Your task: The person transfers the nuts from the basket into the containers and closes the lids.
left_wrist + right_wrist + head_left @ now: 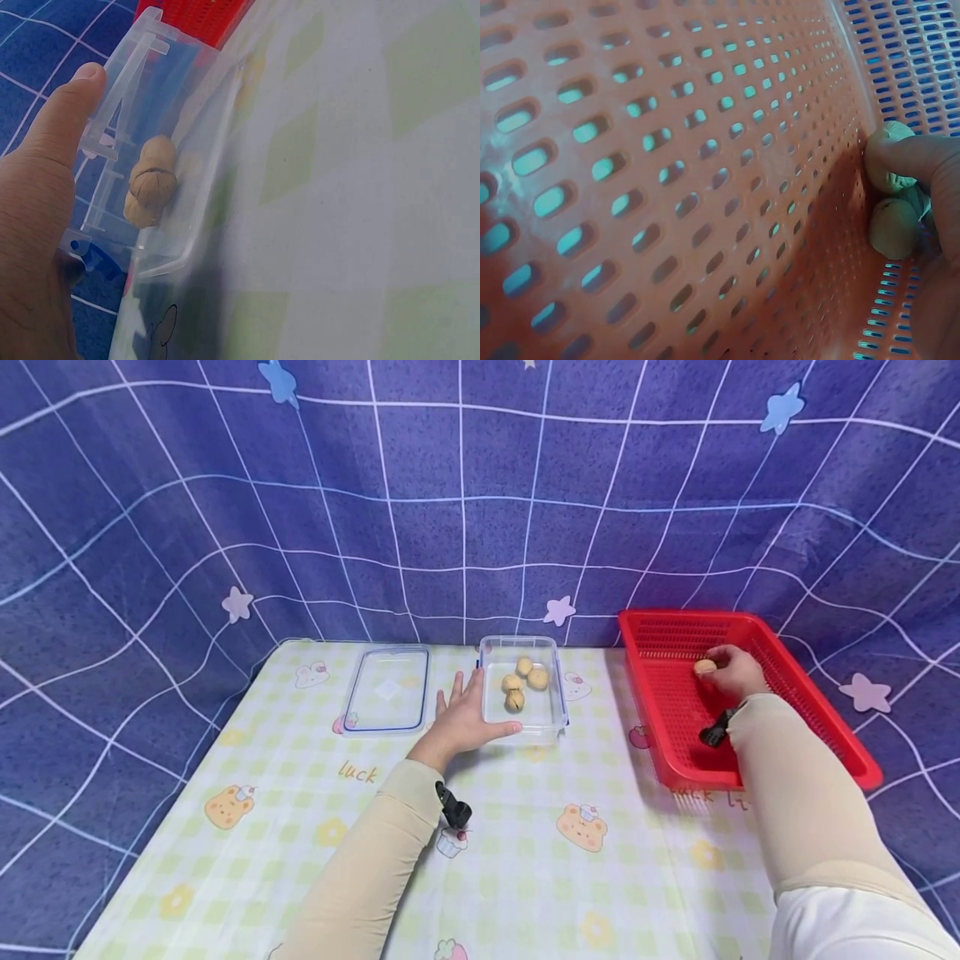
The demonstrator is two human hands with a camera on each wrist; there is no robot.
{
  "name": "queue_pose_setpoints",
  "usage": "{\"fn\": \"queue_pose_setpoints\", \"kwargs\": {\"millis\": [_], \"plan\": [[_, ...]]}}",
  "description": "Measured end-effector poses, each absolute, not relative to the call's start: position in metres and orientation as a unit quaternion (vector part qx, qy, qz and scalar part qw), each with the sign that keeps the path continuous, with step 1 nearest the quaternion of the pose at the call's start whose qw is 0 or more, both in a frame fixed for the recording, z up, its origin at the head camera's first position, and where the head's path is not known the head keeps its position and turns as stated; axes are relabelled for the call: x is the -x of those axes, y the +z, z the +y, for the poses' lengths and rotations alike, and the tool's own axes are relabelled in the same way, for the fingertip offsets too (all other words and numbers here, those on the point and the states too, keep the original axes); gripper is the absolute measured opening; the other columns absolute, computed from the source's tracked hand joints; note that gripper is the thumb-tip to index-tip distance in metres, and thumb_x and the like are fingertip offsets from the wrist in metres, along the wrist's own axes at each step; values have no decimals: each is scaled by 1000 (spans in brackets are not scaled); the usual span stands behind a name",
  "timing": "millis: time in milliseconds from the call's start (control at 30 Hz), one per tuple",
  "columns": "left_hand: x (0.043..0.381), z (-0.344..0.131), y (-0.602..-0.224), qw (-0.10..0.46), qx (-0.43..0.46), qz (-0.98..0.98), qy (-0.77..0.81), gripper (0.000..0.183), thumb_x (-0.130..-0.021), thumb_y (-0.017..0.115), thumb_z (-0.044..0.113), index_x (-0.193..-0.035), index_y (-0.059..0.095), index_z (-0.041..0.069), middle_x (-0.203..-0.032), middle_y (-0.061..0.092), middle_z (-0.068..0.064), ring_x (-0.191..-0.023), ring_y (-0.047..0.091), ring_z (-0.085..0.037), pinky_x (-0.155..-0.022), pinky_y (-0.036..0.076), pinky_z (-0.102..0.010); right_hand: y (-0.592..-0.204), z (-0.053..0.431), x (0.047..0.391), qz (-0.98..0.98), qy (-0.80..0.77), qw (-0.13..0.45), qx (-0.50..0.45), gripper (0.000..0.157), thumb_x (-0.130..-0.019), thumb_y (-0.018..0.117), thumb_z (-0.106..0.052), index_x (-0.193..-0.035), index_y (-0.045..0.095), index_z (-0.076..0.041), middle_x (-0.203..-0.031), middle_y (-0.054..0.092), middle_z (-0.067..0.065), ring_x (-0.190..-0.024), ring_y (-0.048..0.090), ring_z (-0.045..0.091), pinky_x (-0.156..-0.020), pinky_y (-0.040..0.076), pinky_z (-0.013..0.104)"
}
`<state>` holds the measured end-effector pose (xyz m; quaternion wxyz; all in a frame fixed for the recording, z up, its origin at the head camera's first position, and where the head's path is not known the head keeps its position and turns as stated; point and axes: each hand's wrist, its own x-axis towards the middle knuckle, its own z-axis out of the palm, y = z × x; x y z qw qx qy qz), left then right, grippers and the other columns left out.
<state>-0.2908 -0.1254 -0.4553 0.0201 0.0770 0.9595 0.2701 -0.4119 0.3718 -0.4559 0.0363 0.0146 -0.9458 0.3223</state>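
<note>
Fingers of the right hand (733, 672) curl round a small round tan walnut (704, 667) inside the red perforated plastic basket (817, 710), which sits at the right edge of the tablecloth-covered tabletop (525, 860); the right wrist view shows a second nut (894, 227) just below the pinched one. Near the far edge, the left hand (465, 718) lies flat with straight fingers, touching the left wall of the clear rectangular plastic container (557, 710), gripping nothing. Four walnuts (523, 680) lie in that container. Its clear blue-rimmed lid (387, 689) rests flat just left of the hand
</note>
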Motion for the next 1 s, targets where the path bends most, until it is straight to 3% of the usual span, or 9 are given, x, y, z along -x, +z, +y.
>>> {"fn": "queue_pose_setpoints", "kwargs": {"millis": [400,633,867,1000], "plan": [[291,-125,-456,26,-82,960,268,126,-78,70,74,-164,2,11,-170,10,-6,-156,-9,-28,-120,-5,-63,-459,371,410,-949,310,31,-39,44,-85,73,-11,-122,58,7,-106,61,29,-95,52,39,-77,44,37],[289,-124,-455,20,-82,960,268,127,-77,70,74,-164,2,11,-170,10,-5,-156,-8,-27,-121,-5,-62,-453,371,408,-951,308,12,-31,46,-87,76,-18,-122,58,7,-106,62,27,-94,54,39,-74,46,36],[289,-122,-454,30,-80,959,270,125,-80,71,71,-164,0,11,-170,8,-5,-156,-9,-28,-121,-6,-60,-440,370,407,-945,324,21,-42,48,-87,78,-17,-122,59,9,-100,67,22,-79,56,16,-65,44,21],[290,-123,-456,24,-77,960,267,127,-78,71,73,-164,0,11,-170,9,-5,-156,-8,-28,-121,-6,-60,-433,368,409,-930,363,11,-50,50,-87,78,-14,-124,55,11,-90,67,12,-67,55,4,-57,49,19]]}}
